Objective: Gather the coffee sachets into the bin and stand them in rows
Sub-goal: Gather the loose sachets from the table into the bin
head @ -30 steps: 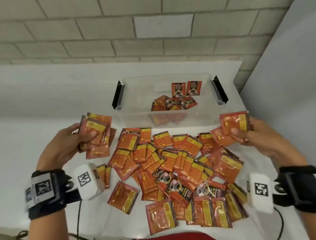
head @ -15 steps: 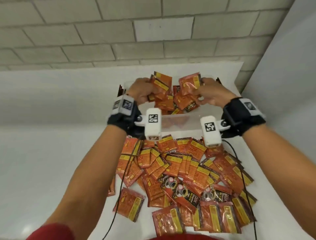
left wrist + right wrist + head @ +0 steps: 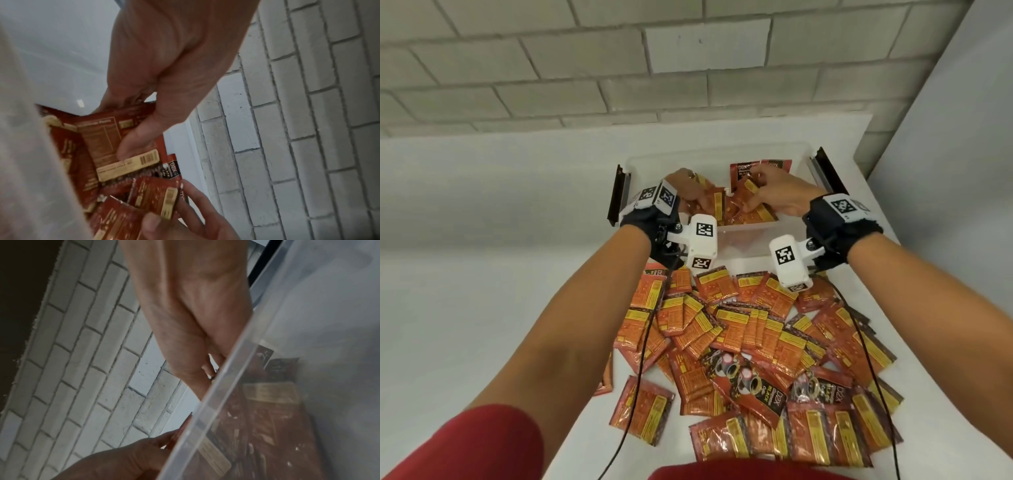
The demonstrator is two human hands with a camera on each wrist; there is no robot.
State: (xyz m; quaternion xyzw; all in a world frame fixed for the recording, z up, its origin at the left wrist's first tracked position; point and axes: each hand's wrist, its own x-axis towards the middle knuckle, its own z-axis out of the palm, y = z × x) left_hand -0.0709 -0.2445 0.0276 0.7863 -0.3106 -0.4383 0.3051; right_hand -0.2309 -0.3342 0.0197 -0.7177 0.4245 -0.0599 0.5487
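A white table [image 3: 482, 325] stood by a gray brick wall [image 3: 585, 68]. The clear bin [image 3: 753, 246] sat at the top middle of the head pic, w/ red coffee sachets [image 3: 751, 210] in it. The left hand [image 3: 690, 192] held a sachet, thumb pressed on its back. The right hand [image 3: 774, 192] pinched another sachet just beside it, both hands inside the bin. Lots more loose sachets [image 3: 750, 342] lay in a messy pile lower in the frame, in front of the bin.
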